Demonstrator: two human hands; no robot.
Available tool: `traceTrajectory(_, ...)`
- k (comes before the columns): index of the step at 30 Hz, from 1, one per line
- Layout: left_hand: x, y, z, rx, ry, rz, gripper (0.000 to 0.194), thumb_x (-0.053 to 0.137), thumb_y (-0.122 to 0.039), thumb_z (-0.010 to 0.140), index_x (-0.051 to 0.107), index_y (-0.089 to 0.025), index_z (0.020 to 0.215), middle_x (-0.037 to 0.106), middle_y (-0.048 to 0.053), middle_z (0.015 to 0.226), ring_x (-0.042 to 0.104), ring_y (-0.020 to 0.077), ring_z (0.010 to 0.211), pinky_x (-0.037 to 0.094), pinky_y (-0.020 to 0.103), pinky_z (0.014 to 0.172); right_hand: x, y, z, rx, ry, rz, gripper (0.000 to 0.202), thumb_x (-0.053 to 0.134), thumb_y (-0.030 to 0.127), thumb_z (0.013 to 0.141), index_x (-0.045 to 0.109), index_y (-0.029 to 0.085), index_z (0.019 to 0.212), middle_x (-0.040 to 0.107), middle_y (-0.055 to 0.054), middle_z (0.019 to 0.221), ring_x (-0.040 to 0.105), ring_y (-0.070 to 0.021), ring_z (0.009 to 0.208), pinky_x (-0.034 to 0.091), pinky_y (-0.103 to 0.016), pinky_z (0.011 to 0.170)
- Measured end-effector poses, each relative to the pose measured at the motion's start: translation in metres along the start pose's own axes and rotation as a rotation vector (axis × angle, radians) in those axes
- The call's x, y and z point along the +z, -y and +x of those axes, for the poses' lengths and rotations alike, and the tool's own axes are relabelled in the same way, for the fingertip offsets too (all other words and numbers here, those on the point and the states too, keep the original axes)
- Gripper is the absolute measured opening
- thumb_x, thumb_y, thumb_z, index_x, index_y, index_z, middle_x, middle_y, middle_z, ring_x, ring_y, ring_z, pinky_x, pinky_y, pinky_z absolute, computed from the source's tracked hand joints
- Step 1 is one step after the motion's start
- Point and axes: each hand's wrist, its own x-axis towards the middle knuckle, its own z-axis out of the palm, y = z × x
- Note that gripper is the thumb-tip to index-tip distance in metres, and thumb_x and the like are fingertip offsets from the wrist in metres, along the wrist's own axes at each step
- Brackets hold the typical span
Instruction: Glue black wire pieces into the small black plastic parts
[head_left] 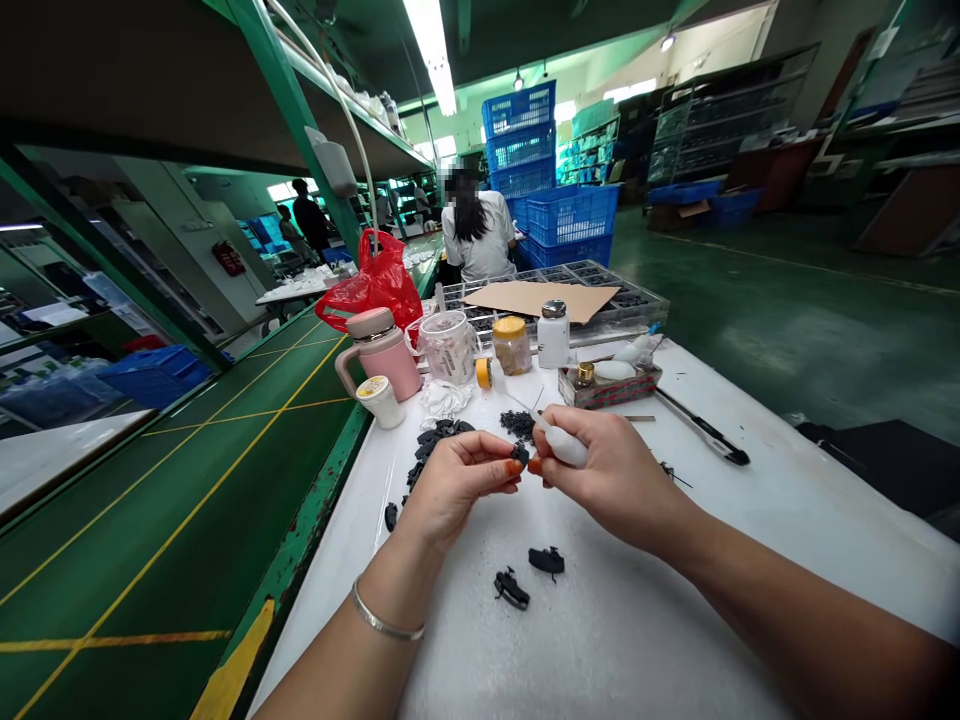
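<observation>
Between its fingertips and thumb, my left hand pinches a small black plastic part. My right hand is closed around a white squeeze bottle with a thin nozzle that points up and to the left. The fingertips of both hands nearly meet at the black part. Two more black parts lie on the white tabletop in front of me. A pile of similar black parts is partly hidden behind my left hand. Beyond my hands sits a heap of tiny black pieces.
A pink mug, a clear jug, a yellow-lidded jar and a white pump bottle stand at the back. A black-handled tool lies to the right. The green conveyor runs along the left. A person sits ahead.
</observation>
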Motion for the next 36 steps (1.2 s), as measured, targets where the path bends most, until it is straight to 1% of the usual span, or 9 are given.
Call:
traceTrajectory(8, 0.003, -0.002, 0.000, -0.033, -0.025, -0.125, 0.036, 0.087, -0.022, 0.057, 0.060, -0.009, 0.077, 0.063, 0.006, 0.074, 0.060, 0.0130, 0.065, 0.051, 0.020, 0.060, -0.001, 0.001, -0.002, -0.001, -0.045, 0.027, 0.014, 0.056, 0.010, 0.077, 0.049, 0.019, 0.070, 0.054, 0.005, 0.062, 0.049, -0.0121, 0.059, 0.033, -0.022, 0.054)
traceTrajectory(15, 0.003, 0.000, -0.001, -0.027, -0.001, -0.092, 0.033, 0.086, -0.021, 0.060, 0.061, -0.008, 0.078, 0.064, 0.007, 0.077, 0.061, 0.0134, 0.067, 0.053, 0.021, 0.062, 0.001, 0.000, -0.003, -0.032, -0.051, -0.016, 0.014, 0.057, 0.008, 0.076, 0.051, 0.019, 0.070, 0.053, 0.006, 0.062, 0.047, -0.0107, 0.058, 0.032, -0.022, 0.053)
traceTrajectory(19, 0.004, 0.001, -0.002, 0.026, 0.008, -0.031, 0.031, 0.085, -0.023, 0.062, 0.063, -0.007, 0.078, 0.065, 0.008, 0.079, 0.061, 0.0132, 0.067, 0.054, 0.022, 0.064, 0.003, -0.001, -0.003, -0.068, -0.074, -0.061, 0.012, 0.058, 0.008, 0.075, 0.053, 0.019, 0.071, 0.052, 0.005, 0.060, 0.045, -0.0108, 0.055, 0.031, -0.023, 0.052)
traceTrajectory(20, 0.003, 0.000, -0.002, 0.040, 0.003, -0.021, 0.031, 0.085, -0.023, 0.062, 0.063, -0.007, 0.077, 0.065, 0.008, 0.078, 0.061, 0.0135, 0.066, 0.054, 0.023, 0.063, 0.003, -0.002, -0.002, -0.046, -0.067, -0.020, 0.012, 0.057, 0.008, 0.075, 0.053, 0.018, 0.071, 0.053, 0.004, 0.061, 0.047, -0.0113, 0.056, 0.032, -0.023, 0.053)
traceTrajectory(22, 0.002, -0.001, -0.001, 0.043, 0.000, -0.026, 0.033, 0.086, -0.023, 0.060, 0.062, -0.008, 0.077, 0.065, 0.008, 0.077, 0.061, 0.0141, 0.065, 0.053, 0.023, 0.062, 0.002, -0.004, 0.000, 0.044, -0.010, 0.181, 0.011, 0.057, 0.010, 0.076, 0.051, 0.018, 0.072, 0.054, 0.003, 0.063, 0.052, -0.0125, 0.059, 0.037, -0.023, 0.053)
traceTrajectory(25, 0.001, -0.003, -0.002, -0.014, 0.043, -0.074, 0.034, 0.087, -0.023, 0.058, 0.061, -0.008, 0.075, 0.065, 0.008, 0.076, 0.061, 0.0144, 0.063, 0.051, 0.021, 0.058, 0.001, -0.008, 0.003, 0.152, 0.176, 0.585, 0.014, 0.063, 0.017, 0.076, 0.049, 0.017, 0.077, 0.055, 0.002, 0.064, 0.056, -0.0141, 0.060, 0.042, -0.022, 0.053)
traceTrajectory(27, 0.000, -0.003, -0.002, -0.047, 0.077, -0.098, 0.035, 0.087, -0.024, 0.058, 0.061, -0.008, 0.075, 0.065, 0.008, 0.076, 0.061, 0.0142, 0.063, 0.050, 0.020, 0.056, 0.001, -0.010, 0.005, 0.164, 0.268, 0.726, 0.021, 0.069, 0.023, 0.074, 0.049, 0.016, 0.079, 0.055, 0.001, 0.064, 0.055, -0.0139, 0.060, 0.043, -0.022, 0.052)
traceTrajectory(31, -0.001, -0.004, -0.002, -0.059, 0.080, -0.106, 0.036, 0.088, -0.024, 0.056, 0.060, -0.008, 0.075, 0.065, 0.008, 0.076, 0.061, 0.0139, 0.061, 0.049, 0.020, 0.056, 0.003, -0.010, 0.006, 0.158, 0.264, 0.730, 0.026, 0.073, 0.029, 0.074, 0.051, 0.015, 0.079, 0.055, 0.000, 0.064, 0.054, -0.0128, 0.060, 0.043, -0.022, 0.052)
traceTrajectory(36, -0.003, -0.004, -0.003, -0.057, 0.083, -0.078, 0.035, 0.086, -0.023, 0.058, 0.059, -0.008, 0.076, 0.064, 0.008, 0.078, 0.060, 0.0142, 0.063, 0.049, 0.021, 0.058, 0.005, -0.013, 0.006, 0.158, 0.248, 0.683, 0.022, 0.071, 0.027, 0.076, 0.054, 0.014, 0.080, 0.056, 0.000, 0.064, 0.052, -0.0120, 0.059, 0.043, -0.021, 0.052)
